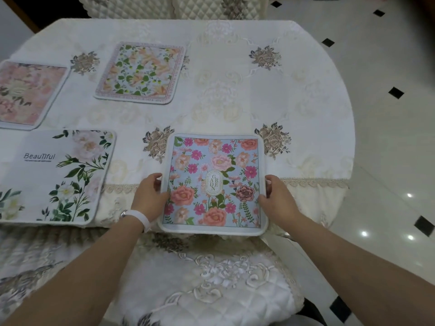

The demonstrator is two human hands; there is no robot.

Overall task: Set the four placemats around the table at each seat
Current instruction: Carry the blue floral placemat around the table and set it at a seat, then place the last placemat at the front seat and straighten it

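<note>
A blue placemat [214, 182] printed with pink and orange flowers lies half on the table, its near part overhanging the front edge. My left hand [150, 196] grips its left border and my right hand [275, 198] grips its right border. A white placemat marked "Beautiful" [58, 175] lies at the near left. Cut off by the frame at the far left is a pink floral placemat [26, 95]. A fourth placemat [141, 71] with green leaves and an orange pattern rests further back, left of the middle.
The table [306, 90] wears a cream embroidered cloth with rounded right corners. A quilted chair seat [211, 278] stands right below me, and two quilted chair backs [169, 7] stand at the far side. White tiled floor [388, 137] lies to the right.
</note>
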